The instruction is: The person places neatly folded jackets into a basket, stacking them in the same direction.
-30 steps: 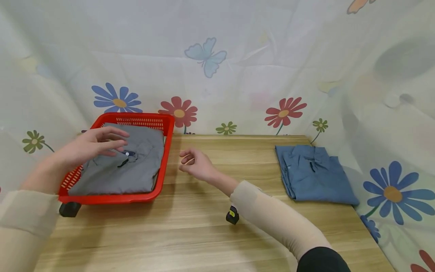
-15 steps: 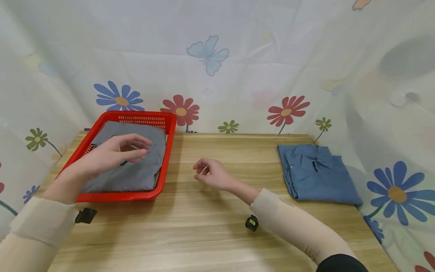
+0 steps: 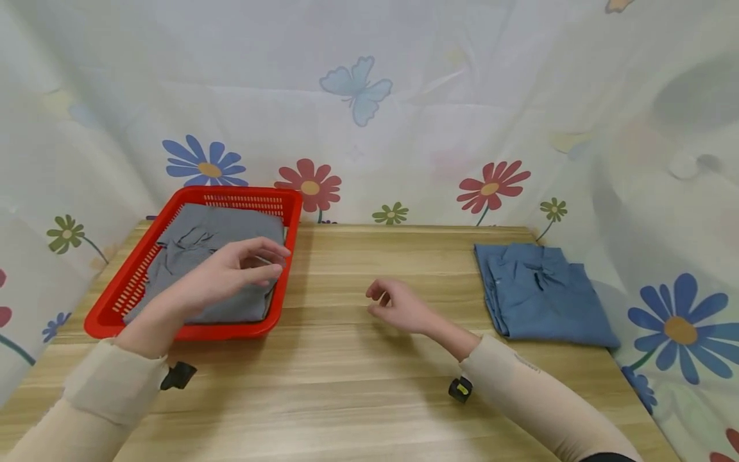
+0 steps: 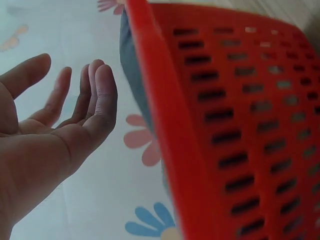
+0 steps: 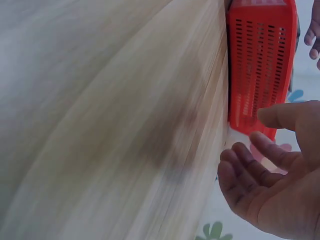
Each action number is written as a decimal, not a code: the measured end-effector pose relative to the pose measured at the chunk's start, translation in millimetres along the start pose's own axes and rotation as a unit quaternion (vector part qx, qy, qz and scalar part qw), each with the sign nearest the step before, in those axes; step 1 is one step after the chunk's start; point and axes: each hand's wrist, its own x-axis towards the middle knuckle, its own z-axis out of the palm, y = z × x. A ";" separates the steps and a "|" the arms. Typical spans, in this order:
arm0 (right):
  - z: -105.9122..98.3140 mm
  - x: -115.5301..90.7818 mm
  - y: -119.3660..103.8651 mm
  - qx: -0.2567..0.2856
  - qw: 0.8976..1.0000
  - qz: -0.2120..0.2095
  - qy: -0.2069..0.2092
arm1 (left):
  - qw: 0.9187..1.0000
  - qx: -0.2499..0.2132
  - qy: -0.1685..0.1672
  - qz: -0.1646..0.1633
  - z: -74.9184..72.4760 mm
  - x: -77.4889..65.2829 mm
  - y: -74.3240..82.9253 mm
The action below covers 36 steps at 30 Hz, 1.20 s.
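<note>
My left hand (image 3: 237, 273) hovers over the right part of the red plastic basket (image 3: 279, 282), fingers loosely bent and holding nothing. Beneath it in the basket lies a folded grey shirt (image 3: 231, 224), partly hidden by the hand and forearm. The left wrist view has the fingers (image 4: 104, 95) apart from the basket's slotted wall (image 4: 235, 110). Right of the basket, my right hand (image 3: 401, 307) is above the table, its fingers relaxed with nothing in them. A folded blue shirt (image 3: 543, 301) lies at the table's right side, beyond that hand.
The wooden table (image 3: 323, 391) runs under everything. A white curtain (image 3: 427, 128) printed with flowers and a butterfly hangs behind it and at both sides. The basket stands at the back left, near the curtain.
Both hands have moved right, the left from the basket's left part to its right part, the right away from the basket toward the table's middle. Basket and shirts stay put.
</note>
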 end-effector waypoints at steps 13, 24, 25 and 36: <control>-28.1 -30.9 26.8 -0.075 0.995 0.049 0.036 | 1.000 0.011 0.004 0.012 33.7 8.1 2.8; -61.4 -59.8 49.9 -0.097 0.986 0.116 0.074 | 0.999 -0.033 -0.029 0.018 63.1 12.2 1.0; -65.0 -62.6 52.3 -0.101 0.984 0.120 0.082 | 0.999 -0.035 -0.031 0.019 65.6 12.3 0.9; -101.6 -90.1 82.0 -0.124 0.963 0.191 0.144 | 0.996 -0.057 -0.056 0.034 89.0 10.9 -1.9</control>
